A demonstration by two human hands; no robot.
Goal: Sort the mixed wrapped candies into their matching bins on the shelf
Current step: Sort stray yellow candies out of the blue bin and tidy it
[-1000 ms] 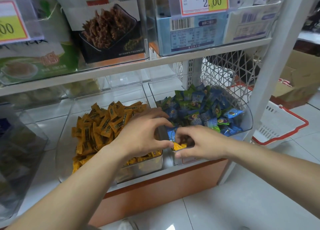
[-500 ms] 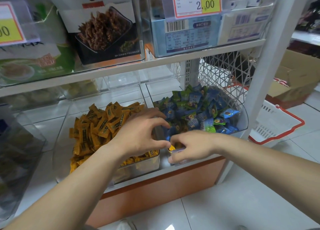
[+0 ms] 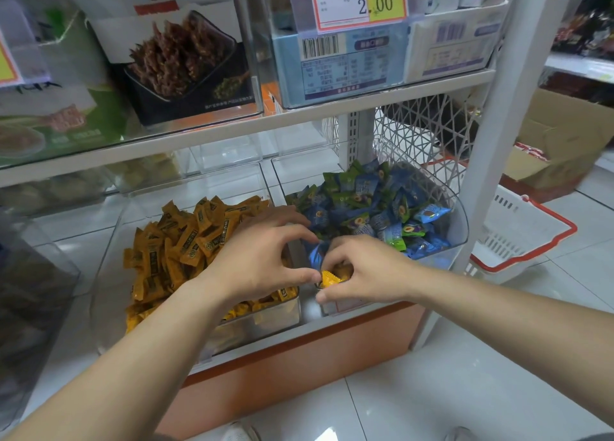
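Fingers [image 3: 342, 256] of the right hand [image 3: 362, 271] are curled down over a yellow candy [image 3: 329, 279], w/ the thumb under it at the bin's front edge, so the candy sits pinched in a narrow grip. The left hand [image 3: 259, 264] comes in from the other side. Its thumb tip touches the candy's left edge and its index tip rests up by a blue candy [image 3: 317, 254], leaving a wide C-shaped gap btw the two. Can't tell if the left hand really grips anything.

The yellow candy is at the front-left corner of the right bin [image 3: 460, 221], a clear tub full of blue and green candies [image 3: 372, 204]. Just beside it on the left stands the left bin [image 3: 265, 321], also clear, heaped w/ yellow-orange candies [image 3: 192, 238]. The two bins are side by side on the bottom shelf [image 3: 309, 332], above an orange base panel [image 3: 299, 361]. Both forearms reach in from the lower edge of view.

Upper shelf [image 3: 232, 135] holds snack boxes [image 3: 186, 58] behind clear fronts, plus a price tag [image 3: 360, 2] reading 2.00. On the right, past the white post [image 3: 511, 108], a white basket [image 3: 525, 231] w/ a red rim sits on the tiled floor [image 3: 432, 390], and a cardboard box [image 3: 564, 135] sits farther back.
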